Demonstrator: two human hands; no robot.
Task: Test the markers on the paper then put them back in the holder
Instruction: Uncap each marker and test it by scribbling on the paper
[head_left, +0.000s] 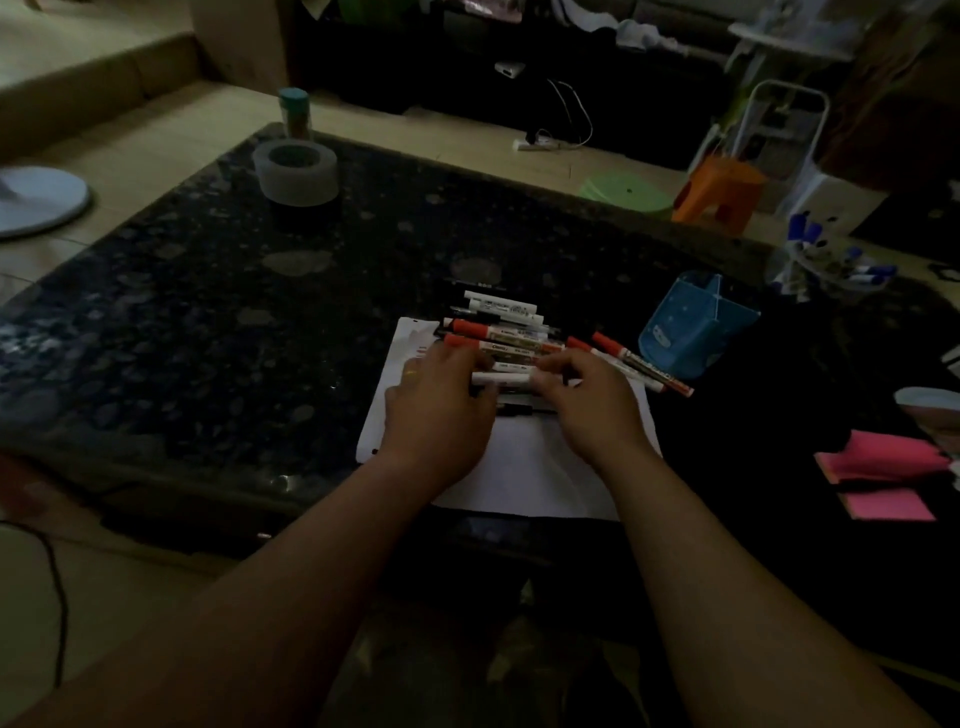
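A white sheet of paper (524, 467) lies on the dark stone table (260, 291). Several markers (498, 325), white-bodied with red or black caps, lie in a pile on its far end. Two more red-capped markers (639, 366) lie to the right of the pile. My left hand (441, 410) and my right hand (587, 400) grip the two ends of one white marker (501, 379) held level above the paper. A blue holder (696, 327) lies tipped over to the right of the pile.
A grey tape roll (296, 171) and a teal-lidded jar (295, 111) stand at the table's far left. A clear cup with blue markers (826, 260) is at the far right. Pink sticky notes (883, 478) lie near the right edge.
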